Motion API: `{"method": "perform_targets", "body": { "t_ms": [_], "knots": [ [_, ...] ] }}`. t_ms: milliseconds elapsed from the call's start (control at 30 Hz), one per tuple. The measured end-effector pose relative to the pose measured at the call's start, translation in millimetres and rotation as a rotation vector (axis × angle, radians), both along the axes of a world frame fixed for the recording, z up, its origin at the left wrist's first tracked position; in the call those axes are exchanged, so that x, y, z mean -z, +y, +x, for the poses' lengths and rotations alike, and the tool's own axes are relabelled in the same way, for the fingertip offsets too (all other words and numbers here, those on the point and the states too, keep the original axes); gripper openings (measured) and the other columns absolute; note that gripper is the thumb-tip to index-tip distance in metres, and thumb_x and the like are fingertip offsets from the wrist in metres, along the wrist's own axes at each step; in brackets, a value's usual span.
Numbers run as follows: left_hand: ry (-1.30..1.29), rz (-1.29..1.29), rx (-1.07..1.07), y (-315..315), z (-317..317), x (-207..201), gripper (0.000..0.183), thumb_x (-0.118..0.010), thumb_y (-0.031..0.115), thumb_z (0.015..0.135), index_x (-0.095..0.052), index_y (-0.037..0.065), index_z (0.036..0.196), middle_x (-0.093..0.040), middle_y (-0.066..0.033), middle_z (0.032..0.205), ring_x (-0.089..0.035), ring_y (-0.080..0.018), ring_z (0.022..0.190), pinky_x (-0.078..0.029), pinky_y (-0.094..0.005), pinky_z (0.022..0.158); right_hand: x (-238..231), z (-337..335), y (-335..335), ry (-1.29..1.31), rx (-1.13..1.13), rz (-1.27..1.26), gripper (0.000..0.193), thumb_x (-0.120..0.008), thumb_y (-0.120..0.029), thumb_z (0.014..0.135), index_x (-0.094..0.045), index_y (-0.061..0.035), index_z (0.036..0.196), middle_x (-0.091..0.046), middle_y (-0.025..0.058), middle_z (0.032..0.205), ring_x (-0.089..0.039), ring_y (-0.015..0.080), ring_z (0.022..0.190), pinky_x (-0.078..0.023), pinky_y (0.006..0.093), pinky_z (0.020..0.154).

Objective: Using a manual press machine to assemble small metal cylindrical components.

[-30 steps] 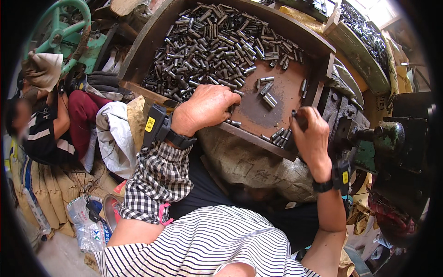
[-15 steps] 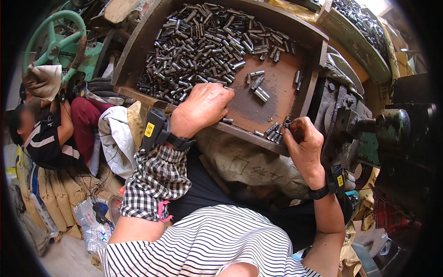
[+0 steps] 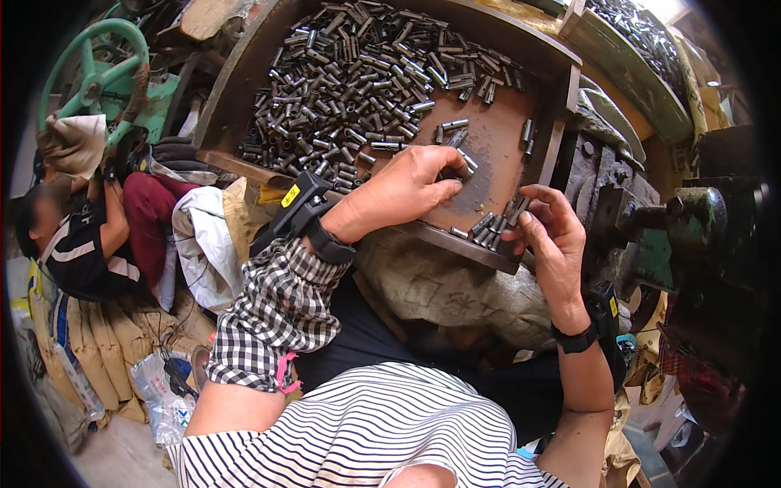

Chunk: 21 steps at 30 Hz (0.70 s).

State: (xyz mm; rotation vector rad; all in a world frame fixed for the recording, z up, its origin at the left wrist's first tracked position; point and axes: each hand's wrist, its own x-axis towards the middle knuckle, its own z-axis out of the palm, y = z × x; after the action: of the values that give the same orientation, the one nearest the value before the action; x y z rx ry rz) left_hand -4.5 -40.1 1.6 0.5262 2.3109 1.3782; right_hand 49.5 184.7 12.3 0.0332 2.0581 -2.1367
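While right hand (image 3: 557,234) pinches metal tube (image 3: 518,211) | left hand (image 3: 407,187) curled, hold unclear | yellow wrist label (image 3: 290,195) bears dark writing

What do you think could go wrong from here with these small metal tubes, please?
The metal tube pinched in the right hand might slip and drop outside the tray, as that hand is at its near right corner. The loose heap of tubes could also slide if the left hand knocks it.
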Motion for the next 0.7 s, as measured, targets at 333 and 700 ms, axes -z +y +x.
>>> {"method": "perform_targets", "body": {
  "t_ms": [333,700],
  "knots": [
    [-0.431,0.456,-0.064,29,9,-1,0.021,-0.056,0.013,0.092,-0.051,0.0,0.108,-0.062,-0.0041,0.084,-0.062,-0.0094,0.065,-0.049,-0.0186,0.051,-1,-5,11,-0.051,0.003,-0.083,0.012,-0.061,-0.006,0.088,-0.054,0.0002,0.095,-0.062,0.0047,0.081,-0.062,0.0078,0.062,-0.046,0.0163,0.05],
    [-0.499,0.554,-0.181,31,9,1,0.016,-0.061,0.01,0.088,-0.061,0.001,0.1,-0.061,0.0,0.077,-0.058,-0.0047,0.061,-0.049,-0.0168,0.052,5,-4,11,-0.122,0.065,-0.081,0.013,-0.06,-0.013,0.09,-0.057,0.0001,0.091,-0.064,0.006,0.07,-0.056,0.0057,0.047,-0.042,0.0152,0.041]
  ]
}}
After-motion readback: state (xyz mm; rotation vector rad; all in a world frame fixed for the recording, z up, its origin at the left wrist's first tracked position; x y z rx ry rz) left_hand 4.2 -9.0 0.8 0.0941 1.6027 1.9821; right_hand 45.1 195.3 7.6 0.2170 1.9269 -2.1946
